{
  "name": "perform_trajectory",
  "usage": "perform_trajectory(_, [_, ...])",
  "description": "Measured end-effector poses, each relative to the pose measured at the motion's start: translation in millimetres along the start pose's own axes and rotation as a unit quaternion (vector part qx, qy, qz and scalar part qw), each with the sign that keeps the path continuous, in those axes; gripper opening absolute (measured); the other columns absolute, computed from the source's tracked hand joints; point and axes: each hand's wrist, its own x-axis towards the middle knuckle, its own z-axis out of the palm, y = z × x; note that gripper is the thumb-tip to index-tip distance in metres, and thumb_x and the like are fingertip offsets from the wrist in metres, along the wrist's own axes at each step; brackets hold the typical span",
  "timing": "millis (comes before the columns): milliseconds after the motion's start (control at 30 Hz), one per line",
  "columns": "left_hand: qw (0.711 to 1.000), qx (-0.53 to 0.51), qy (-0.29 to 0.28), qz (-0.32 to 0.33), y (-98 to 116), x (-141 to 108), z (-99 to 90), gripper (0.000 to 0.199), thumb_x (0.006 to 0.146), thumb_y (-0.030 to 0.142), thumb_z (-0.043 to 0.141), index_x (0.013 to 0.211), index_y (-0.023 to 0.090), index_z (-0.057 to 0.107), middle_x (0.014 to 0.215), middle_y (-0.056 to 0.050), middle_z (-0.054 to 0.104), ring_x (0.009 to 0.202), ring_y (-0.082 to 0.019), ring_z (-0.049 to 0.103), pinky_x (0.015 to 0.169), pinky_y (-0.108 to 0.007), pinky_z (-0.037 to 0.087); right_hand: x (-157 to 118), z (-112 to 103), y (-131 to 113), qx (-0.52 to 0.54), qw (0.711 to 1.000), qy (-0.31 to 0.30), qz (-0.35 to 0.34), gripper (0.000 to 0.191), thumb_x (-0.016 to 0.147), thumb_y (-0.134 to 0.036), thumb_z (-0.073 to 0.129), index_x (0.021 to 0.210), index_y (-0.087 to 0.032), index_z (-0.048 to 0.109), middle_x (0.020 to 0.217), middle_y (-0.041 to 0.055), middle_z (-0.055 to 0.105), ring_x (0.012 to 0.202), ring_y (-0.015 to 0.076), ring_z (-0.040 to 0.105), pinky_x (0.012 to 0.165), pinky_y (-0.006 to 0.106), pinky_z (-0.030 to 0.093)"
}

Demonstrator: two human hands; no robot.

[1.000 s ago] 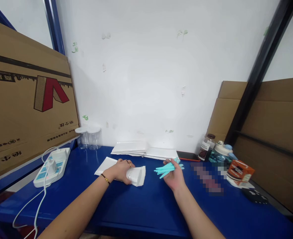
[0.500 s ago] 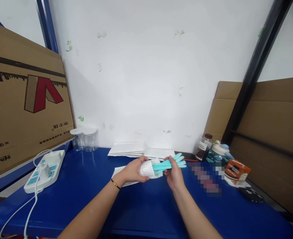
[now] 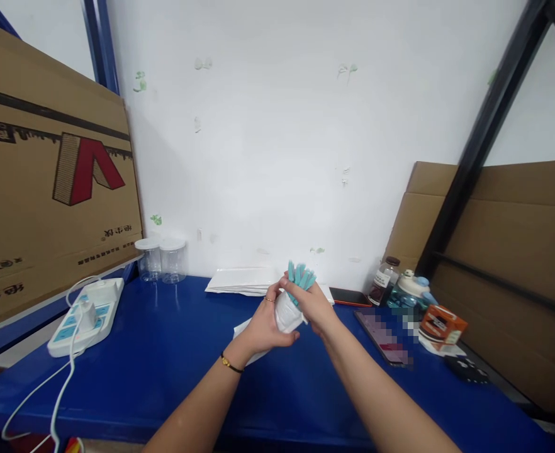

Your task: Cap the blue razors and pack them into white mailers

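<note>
My left hand [image 3: 264, 327] is closed round the lower part of a white wrapped bundle [image 3: 287, 313], its thumb along the near side. Out of the bundle's top fans a bunch of several slim turquoise sticks [image 3: 300, 277], whose exact kind I cannot make out. My right hand [image 3: 311, 303] grips the sticks where they leave the white wrapping, so part of them is hidden. The bundle is tilted up, sticks pointing towards the wall. Beneath my left hand, a white sheet [image 3: 240, 328] lies partly covered on the blue table [image 3: 173, 377].
White flat packs [image 3: 240, 280] lie by the wall. Two clear jars [image 3: 172, 261] and a power strip [image 3: 86, 318] with cables stand left. On the right are a phone [image 3: 384, 336], a dark phone-like slab [image 3: 350, 296], a bottle [image 3: 384, 280], a blue-lidded jug [image 3: 409, 290] and an orange box [image 3: 442, 327].
The bundle has turned from lying sideways, sticks pointing right, to standing tilted up. My right hand has moved left, close against my left hand. The camera view has shifted slightly.
</note>
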Motion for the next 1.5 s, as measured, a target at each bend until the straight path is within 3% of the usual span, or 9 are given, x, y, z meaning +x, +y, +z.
perform_trajectory(133, [0.996, -0.077, 0.047, -0.009, 4.0, -2.7, -2.7, 0.083, 0.061, 0.014, 0.067, 0.131, 0.021, 0.022, 0.129, -0.011, 0.041, 0.119, -0.026, 0.041, 0.101, -0.04, 0.033, -0.7, 0.6, -0.8, -0.003, 0.998, -0.055, 0.022, 0.038, 0.065, -0.04, 0.073, 0.092, -0.016, 0.062, 0.076, 0.0026, 0.065, 0.069, 0.0169, 0.059, 0.064, 0.028, 0.044])
perform_trajectory(300, [0.993, -0.116, 0.038, 0.0, 6.2, -1.1, -8.3, 0.077, 0.062, 0.013, 0.065, 0.127, 0.023, 0.024, 0.121, -0.008, 0.045, 0.109, -0.023, 0.048, 0.092, -0.036, 0.04, -1.9, -1.1, -11.7, -0.006, 0.995, -0.101, 0.025, 0.047, 0.07, -0.043, 0.069, 0.109, -0.02, 0.057, 0.089, 0.0042, 0.066, 0.078, 0.0193, 0.06, 0.068, 0.029, 0.046])
perform_trajectory(533, [0.993, -0.116, 0.006, -0.03, 1.7, -4.0, -13.9, 0.082, 0.065, 0.02, 0.066, 0.132, 0.025, 0.019, 0.113, -0.006, 0.046, 0.099, -0.02, 0.049, 0.085, -0.032, 0.041, -5.2, -17.5, -18.8, -0.165, 0.966, -0.055, -0.191, 0.044, 0.083, -0.041, 0.055, 0.125, -0.028, 0.051, 0.132, 0.0058, 0.046, 0.119, 0.0235, 0.043, 0.102, 0.041, 0.031])
perform_trajectory(733, [0.983, -0.17, -0.067, -0.004, 7.8, 1.4, -22.6, 0.077, 0.071, 0.038, 0.065, 0.133, 0.023, 0.022, 0.131, -0.009, 0.036, 0.117, -0.026, 0.04, 0.097, -0.037, 0.032, -9.7, -40.3, -57.7, -0.261, 0.893, -0.315, -0.188, 0.039, 0.07, -0.027, 0.07, 0.109, -0.026, 0.065, 0.117, 0.0068, 0.059, 0.114, 0.0268, 0.048, 0.098, 0.043, 0.036])
perform_trajectory(900, [0.963, -0.247, -0.103, -0.019, 10.7, 2.4, -20.3, 0.083, 0.068, 0.045, 0.068, 0.134, 0.024, 0.021, 0.125, -0.009, 0.042, 0.112, -0.025, 0.043, 0.094, -0.036, 0.033, -9.4, -53.9, -62.9, -0.289, 0.879, -0.321, -0.2, 0.054, 0.068, -0.022, 0.071, 0.12, -0.025, 0.056, 0.119, 0.0071, 0.057, 0.11, 0.0252, 0.051, 0.094, 0.04, 0.04])
perform_trajectory(1100, [0.938, -0.32, -0.115, -0.058, 12.6, 0.8, -22.8, 0.085, 0.067, 0.043, 0.07, 0.136, 0.026, 0.024, 0.113, -0.006, 0.051, 0.096, -0.021, 0.052, 0.083, -0.032, 0.038, -4.5, -64.8, -60.6, -0.33, 0.876, -0.294, -0.191, 0.011, 0.075, -0.027, 0.067, 0.084, -0.021, 0.068, 0.112, 0.007, 0.059, 0.102, 0.0219, 0.056, 0.088, 0.035, 0.043])
perform_trajectory(1233, [0.927, -0.363, -0.085, -0.037, 15.2, 4.7, -30.0, 0.084, 0.071, 0.043, 0.068, 0.139, 0.028, 0.022, 0.127, -0.008, 0.046, 0.111, -0.026, 0.047, 0.092, -0.036, 0.035, -3.4, -60.0, -75.7, -0.359, 0.88, -0.231, -0.207, 0.017, 0.081, -0.03, 0.061, 0.093, -0.02, 0.064, 0.099, 0.0055, 0.064, 0.091, 0.0189, 0.058, 0.081, 0.031, 0.045])
perform_trajectory(1367, [0.935, -0.345, -0.081, -0.027, 18.0, 6.6, -32.4, 0.071, 0.073, 0.036, 0.069, 0.134, 0.025, 0.034, 0.134, -0.01, 0.042, 0.119, -0.027, 0.042, 0.097, -0.038, 0.034, -2.7, -59.1, -84.3, -0.414, 0.868, -0.178, -0.209, 0.037, 0.079, -0.032, 0.063, 0.114, -0.023, 0.057, 0.093, 0.0036, 0.066, 0.083, 0.0182, 0.06, 0.072, 0.028, 0.046])
perform_trajectory(1500, [0.95, -0.306, -0.053, -0.036, 20.4, 18.7, -30.5, 0.06, 0.077, 0.034, 0.066, 0.13, 0.023, 0.039, 0.127, -0.01, 0.05, 0.113, -0.023, 0.05, 0.094, -0.036, 0.038, 6.5, -65.8, -79.2, -0.45, 0.848, -0.12, -0.252, 0.022, 0.076, -0.032, 0.065, 0.096, -0.021, 0.065, 0.089, 0.0036, 0.069, 0.083, 0.0193, 0.06, 0.075, 0.03, 0.045])
